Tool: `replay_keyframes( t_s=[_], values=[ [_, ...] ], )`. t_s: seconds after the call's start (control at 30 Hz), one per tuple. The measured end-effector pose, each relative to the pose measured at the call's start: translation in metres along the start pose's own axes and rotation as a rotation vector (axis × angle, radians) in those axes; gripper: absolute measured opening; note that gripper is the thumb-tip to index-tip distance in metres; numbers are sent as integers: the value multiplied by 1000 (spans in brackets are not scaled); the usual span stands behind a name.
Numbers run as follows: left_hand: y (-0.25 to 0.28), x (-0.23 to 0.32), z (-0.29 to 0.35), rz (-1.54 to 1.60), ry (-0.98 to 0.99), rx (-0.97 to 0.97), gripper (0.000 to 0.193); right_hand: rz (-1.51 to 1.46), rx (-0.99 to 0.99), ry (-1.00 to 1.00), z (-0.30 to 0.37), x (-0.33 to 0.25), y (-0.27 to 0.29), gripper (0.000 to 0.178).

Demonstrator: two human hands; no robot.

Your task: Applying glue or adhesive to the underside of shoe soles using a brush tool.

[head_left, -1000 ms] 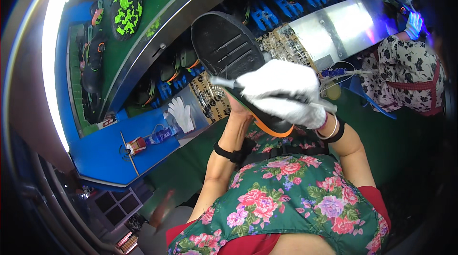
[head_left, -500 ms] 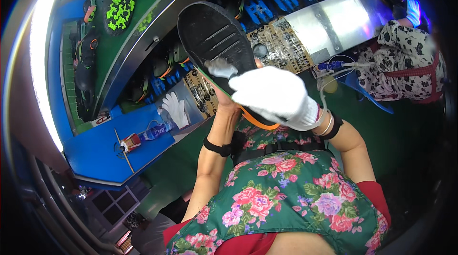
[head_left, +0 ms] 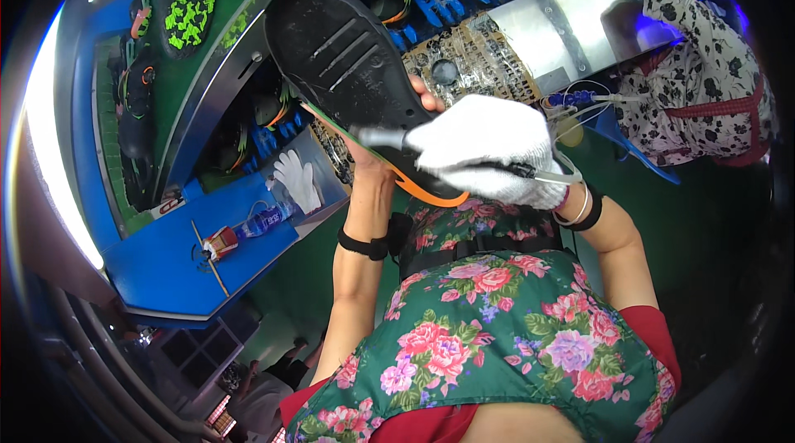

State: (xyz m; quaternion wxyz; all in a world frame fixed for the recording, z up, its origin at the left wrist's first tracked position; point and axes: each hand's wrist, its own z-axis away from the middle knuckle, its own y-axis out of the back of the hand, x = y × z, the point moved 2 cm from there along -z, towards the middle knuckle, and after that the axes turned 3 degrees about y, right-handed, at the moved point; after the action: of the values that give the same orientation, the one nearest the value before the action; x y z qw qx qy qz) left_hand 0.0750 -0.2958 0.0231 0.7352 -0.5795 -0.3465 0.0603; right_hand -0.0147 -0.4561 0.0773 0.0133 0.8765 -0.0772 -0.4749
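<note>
1. The bare left hand [head_left: 370, 160] gripped the black shoe sole [head_left: 339, 62] from beneath, seemingly keeping its grooved face exposed.
2. The gloved right hand [head_left: 484, 153] pinched a brush [head_left: 383, 138] over the sole, likely for control.
3. A spare glove [head_left: 298, 184] lay left of the sole.

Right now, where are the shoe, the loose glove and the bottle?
Shoe [head_left: 352, 79], head view, on its black surface.
Loose glove [head_left: 298, 183], head view, on its middle.
Bottle [head_left: 265, 221], head view, on its side.

One held shoe [head_left: 356, 70], one brush [head_left: 383, 138], the person's two hands [head_left: 370, 156] [head_left: 489, 145], one bottle [head_left: 265, 220]
</note>
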Motion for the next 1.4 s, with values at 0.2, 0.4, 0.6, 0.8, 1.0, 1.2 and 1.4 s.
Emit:
replay_keyframes(
  t_s=[0.2, 0.4, 0.6, 0.8, 1.0, 1.2, 1.4],
  values=[
    [11, 3, -3, -6, -30, 51, 125, 173, -94, 179, 1, -8, -2, 28],
    [15, 11, -6, 131, -70, 47, 118, 156, -39, 56, -2, -4, 5, 25],
    [9, 17, -7, 3, -82, 19, 120, -269, 14, -93, 5, 3, 6, 20],
    [3, 19, -10, -25, -148, 6, 120, 118, -118, 126, 11, -4, 6, 32],
    [7, 23, -9, -70, -181, 62, 117, -199, 28, -121, 12, 0, 11, 19],
    [9, 29, -9, -98, -152, 20, 116, -18, -73, 17, 12, -4, 11, 20],
    [5, 31, -10, -184, -120, 20, 98, -201, 6, -180, 14, 3, 15, 17]
  ],
)
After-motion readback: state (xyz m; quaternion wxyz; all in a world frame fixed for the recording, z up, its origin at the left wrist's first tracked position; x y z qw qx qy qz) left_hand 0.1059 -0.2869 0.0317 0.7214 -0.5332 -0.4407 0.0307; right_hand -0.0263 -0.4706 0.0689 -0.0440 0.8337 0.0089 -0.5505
